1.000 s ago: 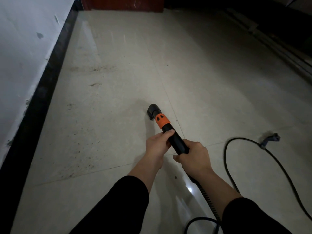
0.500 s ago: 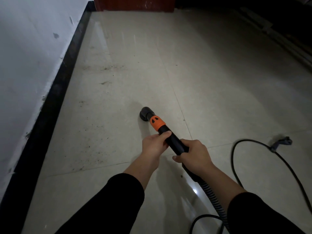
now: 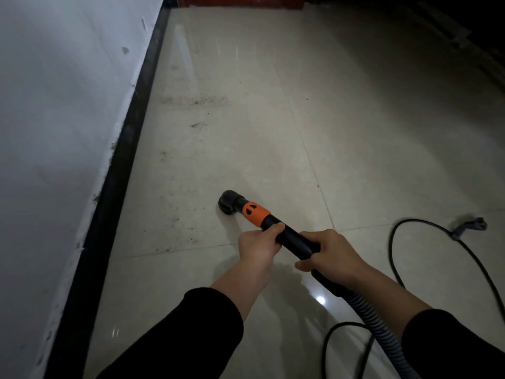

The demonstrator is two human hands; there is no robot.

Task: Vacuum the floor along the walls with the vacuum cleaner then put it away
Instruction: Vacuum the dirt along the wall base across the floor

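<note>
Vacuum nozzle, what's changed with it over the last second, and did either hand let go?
The nozzle slid left across the tile, away from the grout line and toward the baseboard, nearer the scattered dirt. Nothing was let go: the left hand and right hand grip the wand as before. The power cord stayed looped on the floor.

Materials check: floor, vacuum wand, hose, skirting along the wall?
Floor: likely glazed tile; glossy, grout lines, lamp glare.
Vacuum wand: probably matte black plastic, with an orange collar.
Hose: ribbed flexible plastic, apparently.
Skirting: dark, slightly shiny; material unclear.
</note>
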